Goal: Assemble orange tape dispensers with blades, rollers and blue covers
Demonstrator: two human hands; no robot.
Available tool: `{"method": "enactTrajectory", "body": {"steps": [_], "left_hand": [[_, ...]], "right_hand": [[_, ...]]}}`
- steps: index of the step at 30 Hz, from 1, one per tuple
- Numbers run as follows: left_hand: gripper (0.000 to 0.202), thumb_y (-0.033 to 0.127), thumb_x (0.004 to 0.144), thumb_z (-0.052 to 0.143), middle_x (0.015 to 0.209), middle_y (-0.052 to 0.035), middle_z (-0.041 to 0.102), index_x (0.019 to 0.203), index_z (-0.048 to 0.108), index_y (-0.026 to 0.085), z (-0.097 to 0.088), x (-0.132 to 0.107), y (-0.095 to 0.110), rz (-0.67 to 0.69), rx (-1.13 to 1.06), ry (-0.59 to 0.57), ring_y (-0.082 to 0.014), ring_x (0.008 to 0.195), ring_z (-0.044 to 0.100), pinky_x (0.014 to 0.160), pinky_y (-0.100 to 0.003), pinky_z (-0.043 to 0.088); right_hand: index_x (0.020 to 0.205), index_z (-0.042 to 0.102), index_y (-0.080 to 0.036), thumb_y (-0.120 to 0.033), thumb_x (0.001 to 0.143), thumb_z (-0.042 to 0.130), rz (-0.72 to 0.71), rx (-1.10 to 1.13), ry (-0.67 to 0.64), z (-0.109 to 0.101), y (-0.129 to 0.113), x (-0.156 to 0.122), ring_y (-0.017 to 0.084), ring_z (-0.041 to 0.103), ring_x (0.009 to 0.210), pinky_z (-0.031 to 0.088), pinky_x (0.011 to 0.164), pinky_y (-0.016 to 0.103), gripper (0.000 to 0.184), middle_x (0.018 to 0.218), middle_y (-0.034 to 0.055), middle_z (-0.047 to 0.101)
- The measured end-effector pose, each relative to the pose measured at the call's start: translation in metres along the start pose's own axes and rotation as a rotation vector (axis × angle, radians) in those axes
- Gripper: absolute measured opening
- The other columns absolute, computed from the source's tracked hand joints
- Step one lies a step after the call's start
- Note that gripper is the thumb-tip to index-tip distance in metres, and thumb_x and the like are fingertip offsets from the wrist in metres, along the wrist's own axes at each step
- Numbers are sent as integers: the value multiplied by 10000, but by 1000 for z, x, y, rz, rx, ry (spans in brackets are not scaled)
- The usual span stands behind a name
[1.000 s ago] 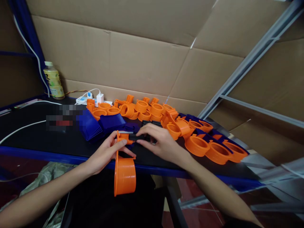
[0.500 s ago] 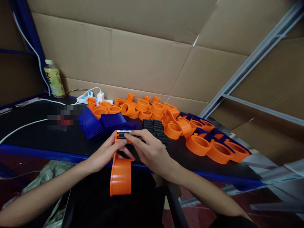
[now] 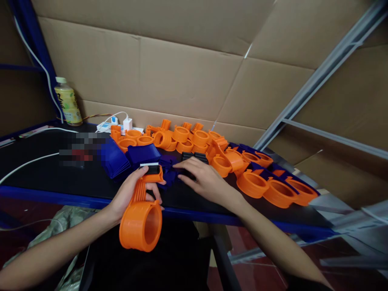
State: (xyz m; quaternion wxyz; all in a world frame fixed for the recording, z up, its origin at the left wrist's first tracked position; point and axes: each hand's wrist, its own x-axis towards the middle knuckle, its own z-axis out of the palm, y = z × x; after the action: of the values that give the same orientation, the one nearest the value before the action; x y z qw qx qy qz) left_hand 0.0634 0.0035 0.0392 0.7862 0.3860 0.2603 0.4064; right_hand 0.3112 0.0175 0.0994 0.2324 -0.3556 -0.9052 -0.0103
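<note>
Centrally, the left hand grips an orange tape dispenser by its narrow neck. The thumb lies along the near side and the other fingers wrap round the far side, closed firmly on the plastic. The dispenser's long axis runs from the serrated blade at the far end, over the tabletop, down to the round hub, which hangs past the tabletop's near edge with its open bore facing right.

The right hand lies palm down just right of the blade end. Its fingers are stretched out and close together, pointing left toward the blade. Their tips rest on a dark blue piece and against a stack of black inserts. Whether they pinch anything cannot be told, since the tips merge with the dark parts. The right hand is the nearer one to the stack. The blade lies to the left of its fingertips, apart from them.

Behind the hands lie folded blue covers and a heap of orange hubs. A row of orange-and-blue units runs along the right. At far left a drink bottle and a white power strip stand against the cardboard wall.
</note>
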Motion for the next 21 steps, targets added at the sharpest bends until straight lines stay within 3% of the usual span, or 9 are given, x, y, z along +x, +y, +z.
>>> {"method": "enactTrajectory", "body": {"steps": [5, 11, 16, 21], "left_hand": [[566, 611, 926, 440, 638, -88, 710, 1032, 696, 118, -1, -1, 1, 18, -38, -7, -250, 556, 713, 676, -431, 627], [443, 523, 913, 515, 657, -78, 709, 1014, 671, 120, 4, -5, 1, 90, -33, 12, -240, 577, 717, 674, -424, 629], [385, 475, 907, 554, 659, -78, 708, 1015, 640, 116, 4, -3, 0, 89, -4, 23, -241, 559, 708, 668, -462, 626], [395, 488, 911, 560, 675, -74, 719, 1077, 594, 131, 6, -2, -1, 128, 22, 56, -246, 559, 715, 665, -457, 624]], "right_hand": [[1270, 637, -272, -292, 927, 656, -101, -45, -100, 8, -1, 1, 204, 612, 1106, 556, 920, 367, 344, 1197, 75, 666], [1151, 684, -227, -335, 947, 631, -101, -190, -98, 25, -11, 3, 206, 613, 1033, 522, 761, 300, 237, 1079, 81, 698], [1006, 692, -197, -282, 971, 575, 0, -266, -12, 39, -13, 0, 193, 623, 907, 438, 645, 279, 150, 935, 75, 720], [924, 687, -198, -252, 932, 598, 156, -184, 185, 39, -15, -2, 182, 629, 839, 449, 681, 285, 104, 873, 61, 715]]}}
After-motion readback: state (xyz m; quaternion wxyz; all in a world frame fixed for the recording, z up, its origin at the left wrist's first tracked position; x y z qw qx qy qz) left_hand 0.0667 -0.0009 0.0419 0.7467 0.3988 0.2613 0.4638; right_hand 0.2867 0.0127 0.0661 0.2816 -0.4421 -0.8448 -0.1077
